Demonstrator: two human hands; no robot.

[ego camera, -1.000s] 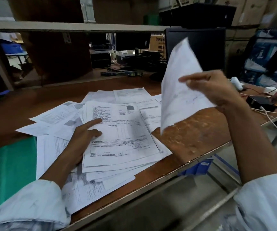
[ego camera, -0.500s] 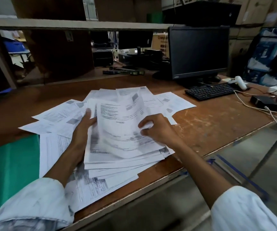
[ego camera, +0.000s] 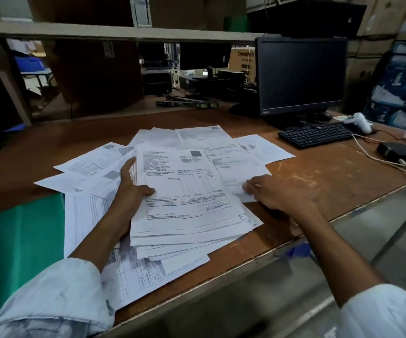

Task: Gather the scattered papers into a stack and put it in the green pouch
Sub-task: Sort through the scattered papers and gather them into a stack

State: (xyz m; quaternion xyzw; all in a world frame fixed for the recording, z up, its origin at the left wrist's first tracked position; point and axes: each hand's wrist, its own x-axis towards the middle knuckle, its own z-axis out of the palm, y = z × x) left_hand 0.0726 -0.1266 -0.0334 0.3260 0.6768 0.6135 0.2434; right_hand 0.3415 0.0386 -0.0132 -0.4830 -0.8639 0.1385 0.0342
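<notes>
Head camera is showing a person in pale sleeves working at a brown desk [ego camera: 319, 181] with a spread of printed papers. A rough stack [ego camera: 184, 206] of sheets is lying at the middle of the desk, close to its near edge, its edges fanning out unevenly. The left hand [ego camera: 130, 193] is grasping the stack at its left edge, with the thumb lying on the top sheet and the fingers [ego camera: 129, 165] running straight along the side. The right hand [ego camera: 280, 195] is resting on the corner of a single sheet [ego camera: 236, 172] just right of the stack; its bent fingers are blurred, so whether they are pinching the sheet or only pressing on it cannot be told. Loose papers [ego camera: 87, 164] are lying around and under the stack, to the left, behind it and to the right. The green pouch [ego camera: 19, 240] is lying flat at the left end of the desk, its right edge touching the nearest papers. A dark monitor [ego camera: 302, 74], a black keyboard [ego camera: 316, 135] and a white controller [ego camera: 358, 121] are sitting at the far right, well apart from the papers.
</notes>
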